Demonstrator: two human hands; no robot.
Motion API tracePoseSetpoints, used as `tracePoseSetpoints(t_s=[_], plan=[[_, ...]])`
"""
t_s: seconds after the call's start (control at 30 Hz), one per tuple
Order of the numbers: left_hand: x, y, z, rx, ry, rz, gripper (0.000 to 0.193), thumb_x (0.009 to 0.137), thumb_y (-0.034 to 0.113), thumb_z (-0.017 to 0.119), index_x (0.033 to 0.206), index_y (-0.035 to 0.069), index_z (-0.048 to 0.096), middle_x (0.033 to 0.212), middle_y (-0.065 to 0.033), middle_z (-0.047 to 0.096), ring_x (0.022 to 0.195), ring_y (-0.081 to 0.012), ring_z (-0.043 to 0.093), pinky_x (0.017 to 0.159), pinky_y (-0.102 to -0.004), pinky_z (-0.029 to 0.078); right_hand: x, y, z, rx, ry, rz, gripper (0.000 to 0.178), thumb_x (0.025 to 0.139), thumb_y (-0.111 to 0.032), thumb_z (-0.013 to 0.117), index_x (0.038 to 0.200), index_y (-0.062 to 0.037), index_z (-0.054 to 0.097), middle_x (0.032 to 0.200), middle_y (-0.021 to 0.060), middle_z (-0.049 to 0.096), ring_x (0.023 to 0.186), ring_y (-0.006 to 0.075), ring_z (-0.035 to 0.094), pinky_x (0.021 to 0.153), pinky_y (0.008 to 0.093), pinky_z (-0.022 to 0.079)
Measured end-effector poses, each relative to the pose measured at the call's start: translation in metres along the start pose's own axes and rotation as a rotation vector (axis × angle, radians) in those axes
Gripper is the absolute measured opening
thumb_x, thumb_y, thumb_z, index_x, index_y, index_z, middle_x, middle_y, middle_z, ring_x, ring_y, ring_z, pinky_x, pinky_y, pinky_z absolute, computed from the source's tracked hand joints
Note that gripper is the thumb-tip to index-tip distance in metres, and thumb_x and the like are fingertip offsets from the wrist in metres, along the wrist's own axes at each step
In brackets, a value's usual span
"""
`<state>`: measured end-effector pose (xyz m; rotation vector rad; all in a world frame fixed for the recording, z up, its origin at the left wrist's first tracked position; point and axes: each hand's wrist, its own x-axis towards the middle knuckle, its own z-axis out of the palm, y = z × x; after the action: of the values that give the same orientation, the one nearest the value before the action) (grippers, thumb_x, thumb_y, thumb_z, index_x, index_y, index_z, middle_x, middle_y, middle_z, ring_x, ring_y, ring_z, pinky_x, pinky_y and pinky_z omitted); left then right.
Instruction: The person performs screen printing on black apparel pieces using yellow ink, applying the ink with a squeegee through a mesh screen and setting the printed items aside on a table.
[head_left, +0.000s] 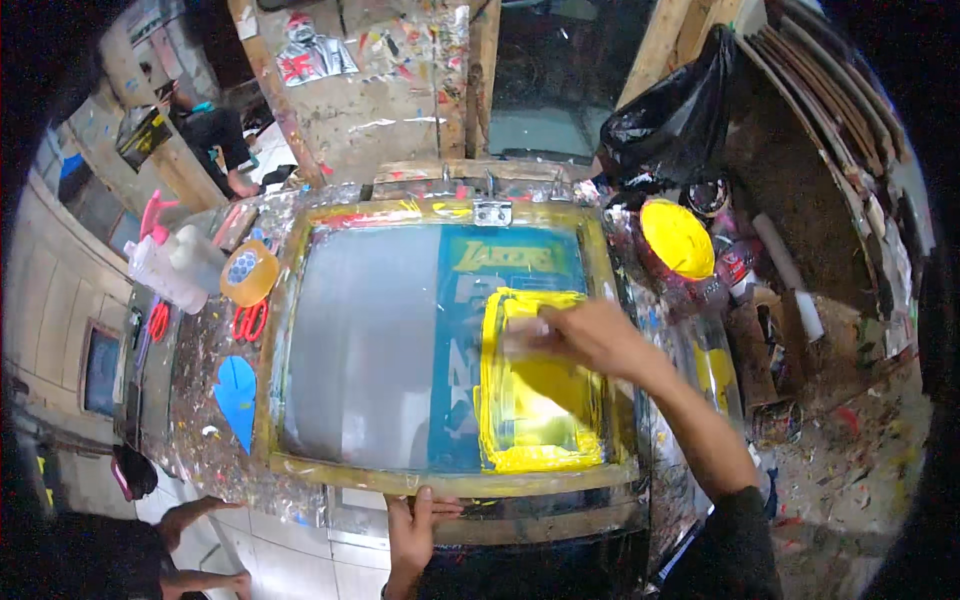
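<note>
A wooden-edged screen printing frame (350, 466) lies on the worktable before me. Its mesh is grey on the left and teal on the right, with lettering showing in the teal part. Thick yellow ink (540, 455) covers a rectangle on the teal side. My right hand (595, 338) is closed over that ink, around a small brownish tool that looks like a squeegee (522, 338), smeared by motion. At the near edge of the frame my left hand (412, 525) grips the wood, thumb uppermost. A metal hinge clamp (492, 212) sits at the far edge.
On the left are a tape roll (250, 272), red-handled scissors (250, 321), a blue cutout (236, 395) and plastic bottles (170, 265). On the right stand a yellow ink tub (677, 238) and a black bag (670, 120). Other people's limbs (200, 540) show lower left and upper left.
</note>
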<state>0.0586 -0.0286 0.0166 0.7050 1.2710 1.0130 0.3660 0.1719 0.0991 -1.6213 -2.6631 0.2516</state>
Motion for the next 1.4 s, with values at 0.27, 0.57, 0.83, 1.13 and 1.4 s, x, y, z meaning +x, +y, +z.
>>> tracePoseSetpoints(t_s=[0.27,0.57,0.83,1.13,1.4], plan=[[0.001,-0.003,-0.003,0.047,0.014,-0.035,0.045,0.105,0.020,0.045,0.140,0.003,0.023,0.096,-0.0214,0.064,0.079,-0.0295,0.070,0.068,-0.0400,0.060,-0.006,0.006,0.035,-0.286,0.443,0.077,0.034,0.085,-0.039,0.069,0.091,-0.0089,0.053,0.070,0.0115,0.063,0.061,0.0307,0.065,0.052,0.0438,0.049],[0.010,-0.015,-0.004,-0.010,0.013,0.063,0.042,0.105,0.026,0.048,0.128,-0.003,0.029,0.089,-0.0203,0.065,0.075,-0.0265,0.069,0.066,-0.0333,0.059,-0.137,-0.106,0.057,-0.227,0.389,-0.021,0.026,0.082,-0.034,0.067,0.090,-0.0105,0.057,0.075,0.0034,0.057,0.069,0.0201,0.064,0.078,0.0445,0.051],[0.000,0.029,-0.038,0.453,-0.031,0.601,0.034,0.108,0.022,0.033,0.130,-0.003,0.041,0.101,-0.0201,0.066,0.084,-0.0256,0.066,0.080,-0.0344,0.054,-0.130,-0.143,-0.034,-0.228,0.844,0.188,0.048,0.078,-0.057,0.070,0.078,-0.0102,0.057,0.078,0.0061,0.055,0.075,0.0246,0.057,0.094,0.0538,0.034],[0.167,0.080,0.099,1.086,0.369,1.066,0.065,0.092,0.041,0.067,0.130,-0.005,0.042,0.133,-0.0323,0.048,0.127,-0.0429,0.046,0.108,-0.0490,0.033,-0.041,-0.110,-0.241,-0.249,0.691,0.156,0.061,0.093,-0.062,0.044,0.073,-0.0066,0.060,0.062,0.0082,0.053,0.058,0.0206,0.051,0.055,0.0361,0.042],[0.158,-0.009,-0.033,1.307,0.388,0.867,0.045,0.102,0.025,0.043,0.137,-0.002,0.047,0.144,-0.0294,0.041,0.137,-0.0437,0.036,0.118,-0.0495,0.022,-0.018,-0.047,-0.291,-0.480,0.714,0.246,0.067,0.097,-0.063,0.037,0.078,-0.0066,0.068,0.058,0.0078,0.060,0.049,0.0193,0.056,0.047,0.0357,0.048]])
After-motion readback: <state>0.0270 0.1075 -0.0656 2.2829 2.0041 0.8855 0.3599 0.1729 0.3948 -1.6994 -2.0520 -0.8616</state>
